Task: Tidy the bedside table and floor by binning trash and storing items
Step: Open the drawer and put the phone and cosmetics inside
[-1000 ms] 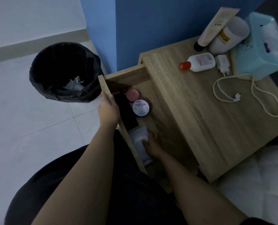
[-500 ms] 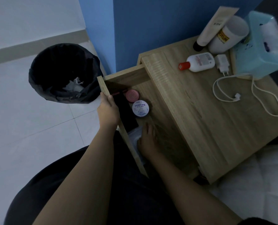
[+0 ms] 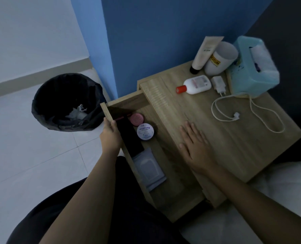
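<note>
The wooden bedside table (image 3: 237,145) has its drawer (image 3: 111,113) pulled out to the left. My left hand (image 3: 111,136) grips the drawer's front panel. In the drawer lie a black flat case (image 3: 130,138), a pink round tin (image 3: 137,118), a white cream jar (image 3: 145,131) and a wipes pack (image 3: 149,167). My right hand (image 3: 195,147) is empty, fingers spread flat over the tabletop. On top rest a white bottle with a red cap (image 3: 195,84), a charger plug (image 3: 219,84) and its white cable (image 3: 243,110).
A black-lined bin (image 3: 65,101) with crumpled paper stands on the tiled floor left of the drawer. At the table's back stand a beige tube (image 3: 205,51), a white cup (image 3: 220,58) and a teal tissue box (image 3: 253,67). White bedding (image 3: 283,187) lies at right.
My right hand has let go of the wipes pack, left the drawer and moved up and right onto the tabletop. The left hand stays on the drawer front.
</note>
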